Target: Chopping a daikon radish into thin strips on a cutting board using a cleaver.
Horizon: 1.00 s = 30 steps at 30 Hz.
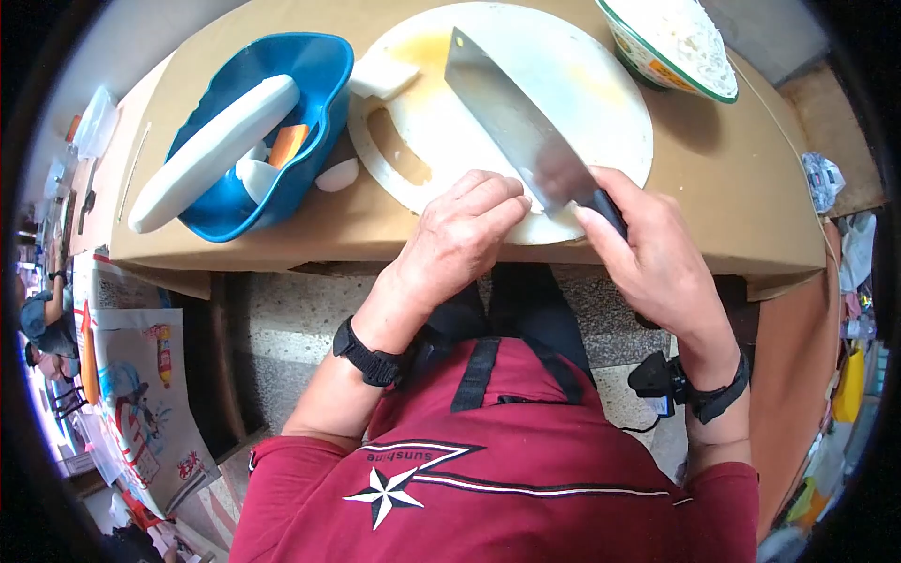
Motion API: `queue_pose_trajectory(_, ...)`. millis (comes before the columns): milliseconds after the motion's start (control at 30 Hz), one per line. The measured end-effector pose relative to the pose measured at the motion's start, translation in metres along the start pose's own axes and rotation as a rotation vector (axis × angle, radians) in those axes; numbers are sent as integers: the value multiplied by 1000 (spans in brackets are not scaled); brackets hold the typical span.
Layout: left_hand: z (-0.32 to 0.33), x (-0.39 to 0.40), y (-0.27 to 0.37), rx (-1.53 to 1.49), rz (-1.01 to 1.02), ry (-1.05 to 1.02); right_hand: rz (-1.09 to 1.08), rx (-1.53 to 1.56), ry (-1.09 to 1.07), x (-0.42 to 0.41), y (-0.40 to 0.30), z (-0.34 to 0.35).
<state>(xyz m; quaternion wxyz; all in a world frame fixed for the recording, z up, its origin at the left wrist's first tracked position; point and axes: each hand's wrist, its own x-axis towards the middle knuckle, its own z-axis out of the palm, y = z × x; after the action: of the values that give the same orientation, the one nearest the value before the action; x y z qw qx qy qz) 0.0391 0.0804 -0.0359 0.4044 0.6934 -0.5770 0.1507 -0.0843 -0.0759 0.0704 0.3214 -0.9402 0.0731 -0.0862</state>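
My right hand grips the black handle of a cleaver, its broad steel blade over the round white cutting board. My left hand is curled at the board's near edge, beside the blade; a small white piece shows between the fingers and the blade, mostly hidden. At the left, a blue plastic basin holds a long peeled white radish, an orange carrot piece and white chunks. One white chunk lies at the board's left edge, and another rests on the cardboard by the basin.
A patterned bowl heaped with white shreds stands on the cardboard-covered table at the upper right. A thin cord runs along the table's right side. Plastic bags lie beyond it. A person is visible at the far left.
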Motion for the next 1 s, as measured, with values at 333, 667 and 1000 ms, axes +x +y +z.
queue_pose_trajectory(333, 1, -3, -2, 33, 15, 16, 49, 40, 43, -42, -7, -15)
queue_pose_trajectory(667, 0, 0, 1, 7, -4, -2, 8, 33, 3, -48, 2, -11)
queue_pose_trajectory(1000, -3, 1, 0, -17, -11, -6, 69, 37, -93, -30, -9, -18)
